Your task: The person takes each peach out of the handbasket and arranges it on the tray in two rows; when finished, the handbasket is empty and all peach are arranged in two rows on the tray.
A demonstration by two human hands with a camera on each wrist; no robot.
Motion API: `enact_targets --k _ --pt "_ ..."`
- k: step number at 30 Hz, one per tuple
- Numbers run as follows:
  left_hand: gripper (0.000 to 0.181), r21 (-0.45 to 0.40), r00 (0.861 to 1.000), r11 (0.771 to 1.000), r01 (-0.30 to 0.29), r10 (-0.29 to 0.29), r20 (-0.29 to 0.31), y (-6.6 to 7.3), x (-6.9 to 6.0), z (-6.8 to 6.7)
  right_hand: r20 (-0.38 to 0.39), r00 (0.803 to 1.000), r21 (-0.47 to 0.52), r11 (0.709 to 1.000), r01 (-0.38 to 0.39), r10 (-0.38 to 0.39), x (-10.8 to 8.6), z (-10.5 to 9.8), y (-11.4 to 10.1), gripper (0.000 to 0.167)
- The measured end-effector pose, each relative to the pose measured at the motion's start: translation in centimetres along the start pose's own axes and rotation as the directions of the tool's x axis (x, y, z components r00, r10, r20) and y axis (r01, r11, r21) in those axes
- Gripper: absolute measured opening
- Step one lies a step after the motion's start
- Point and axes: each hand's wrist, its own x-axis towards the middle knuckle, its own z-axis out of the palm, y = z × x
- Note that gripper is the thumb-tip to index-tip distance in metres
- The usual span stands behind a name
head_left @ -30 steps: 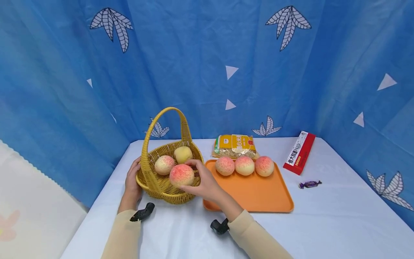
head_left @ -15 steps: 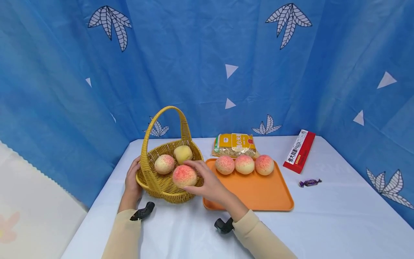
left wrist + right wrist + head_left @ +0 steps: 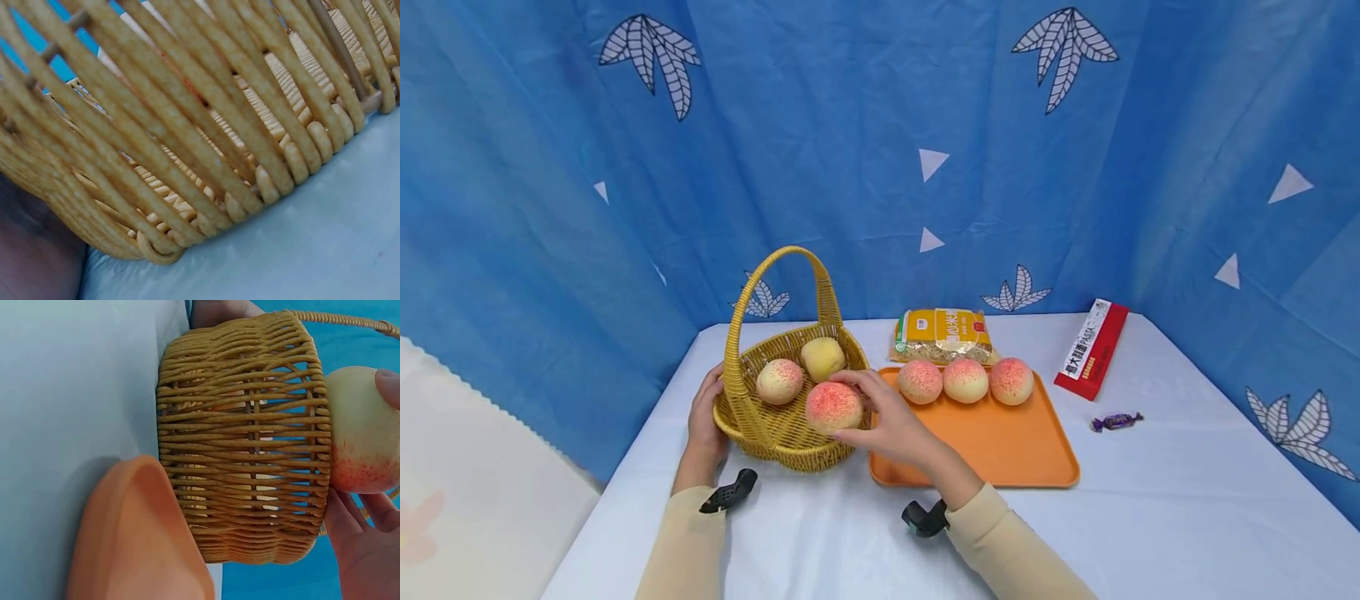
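Observation:
A yellow wicker basket (image 3: 805,459) with a tall arched handle stands on the table. Inside it lie a pink-speckled peach (image 3: 779,382) and a paler yellow peach (image 3: 822,359). My left hand (image 3: 703,421) holds the basket at its left side, the fingertips partly hidden behind the rim and handle. Between thumb and fingers, my right hand (image 3: 891,421) grips a red-and-cream peach (image 3: 833,408) at the basket's right front. In the right wrist view this peach (image 3: 362,434) is level with the rim. The left wrist view shows mostly the basket's woven side (image 3: 187,125).
To the right sits an orange tray (image 3: 1000,454) with a row of three peaches (image 3: 966,381) along its back edge. Behind it lies a yellow food bag (image 3: 943,336). A red-and-white pasta packet (image 3: 1093,350) and a purple wrapped candy (image 3: 1117,422) lie farther right.
My right hand has moved a little to the right and up with the peach, over the basket's right side. The left hand and the basket stay in place.

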Motion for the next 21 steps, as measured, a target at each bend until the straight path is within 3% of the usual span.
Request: enact_targets --k 8,21 --pt "0.04 -0.002 1.0 1.0 0.008 -0.008 -0.001 0.1 -0.1 0.0 -0.012 0.998 0.034 0.997 -0.064 0.065 -0.1 -0.7 -0.3 0.067" --pt "0.038 0.002 1.0 1.0 0.011 -0.011 -0.008 0.0 -0.1 0.0 -0.041 0.995 0.009 0.996 -0.088 0.088 -0.1 -2.0 -0.5 0.068"
